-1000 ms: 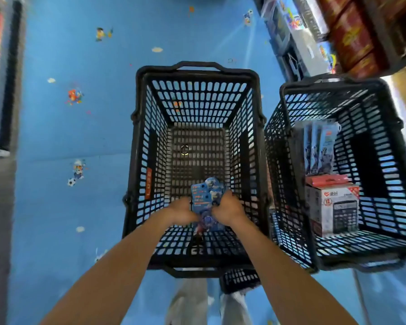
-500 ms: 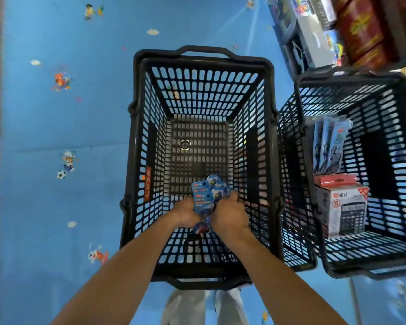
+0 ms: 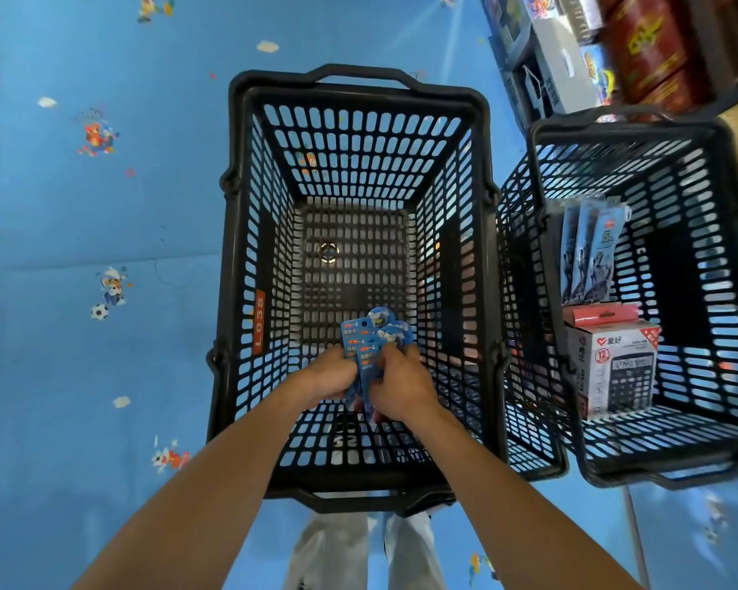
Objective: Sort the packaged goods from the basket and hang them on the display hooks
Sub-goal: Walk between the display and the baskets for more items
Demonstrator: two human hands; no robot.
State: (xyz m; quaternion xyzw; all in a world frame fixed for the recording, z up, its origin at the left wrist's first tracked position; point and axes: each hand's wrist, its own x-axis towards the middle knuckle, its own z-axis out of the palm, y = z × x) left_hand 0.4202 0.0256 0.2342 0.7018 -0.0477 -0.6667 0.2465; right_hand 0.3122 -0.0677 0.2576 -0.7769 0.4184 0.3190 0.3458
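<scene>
Two hands work over the near black basket (image 3: 350,479): left hand (image 3: 331,374) and right hand (image 3: 401,385) both pinch a small stack of blue carded packs (image 3: 373,340), held above its near end. Just right, a second basket (image 3: 614,126) holds a boxed calculator (image 3: 614,368) and upright dark packets (image 3: 584,253). Beyond, stocked shelves (image 3: 563,66).

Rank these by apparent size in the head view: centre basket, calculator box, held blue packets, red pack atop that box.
1. centre basket
2. calculator box
3. blue packets, partly covered and nearer the camera, so unsure
4. red pack
</scene>
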